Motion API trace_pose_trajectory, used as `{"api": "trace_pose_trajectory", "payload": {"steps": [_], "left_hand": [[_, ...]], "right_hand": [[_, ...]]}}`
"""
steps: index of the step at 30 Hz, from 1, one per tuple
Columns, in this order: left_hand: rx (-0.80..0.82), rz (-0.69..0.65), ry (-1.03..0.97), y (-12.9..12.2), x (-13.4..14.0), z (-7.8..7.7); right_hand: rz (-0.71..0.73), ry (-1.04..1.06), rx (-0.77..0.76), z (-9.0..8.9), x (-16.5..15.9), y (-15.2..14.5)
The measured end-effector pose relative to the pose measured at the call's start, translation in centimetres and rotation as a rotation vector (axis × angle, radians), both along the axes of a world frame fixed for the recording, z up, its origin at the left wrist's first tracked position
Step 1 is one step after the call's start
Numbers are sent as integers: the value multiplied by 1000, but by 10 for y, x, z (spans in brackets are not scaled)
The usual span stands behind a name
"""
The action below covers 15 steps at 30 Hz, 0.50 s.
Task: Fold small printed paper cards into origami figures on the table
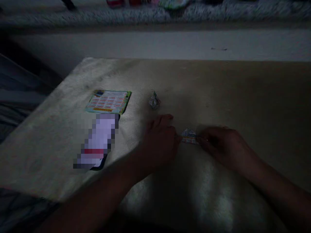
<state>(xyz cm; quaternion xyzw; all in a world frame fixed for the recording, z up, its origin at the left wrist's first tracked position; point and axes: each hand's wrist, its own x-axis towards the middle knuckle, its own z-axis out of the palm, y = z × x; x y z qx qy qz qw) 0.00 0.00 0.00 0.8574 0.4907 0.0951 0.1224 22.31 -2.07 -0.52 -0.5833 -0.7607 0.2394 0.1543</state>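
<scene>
A small folded piece of printed paper [188, 136] lies on the table between my hands, its top coming to a blunt point. My left hand [161, 139] rests at its left edge, fingers curled, thumb and fingertip close to the paper. At the right corner, my right hand [218, 142] pinches the paper between thumb and fingers. Beyond my left hand sits a small crumpled or folded paper piece [154, 101]. The light is dim, so fine creases cannot be made out.
To the left lies a phone [100, 139] with a lit, blurred screen. Just behind it is a printed booklet or card [108, 102]. The pale table [53, 139] meets a white wall [155, 45] at the back, below a speckled ledge [136, 16] with several objects.
</scene>
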Motion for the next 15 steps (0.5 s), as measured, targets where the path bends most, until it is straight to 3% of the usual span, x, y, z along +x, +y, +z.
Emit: {"api": "trace_pose_trajectory", "payload": {"steps": [15], "left_hand": [[-59, 69, -31, 8, 1, -1]], "right_hand": [[-93, -154, 10, 0, -9, 0]]}}
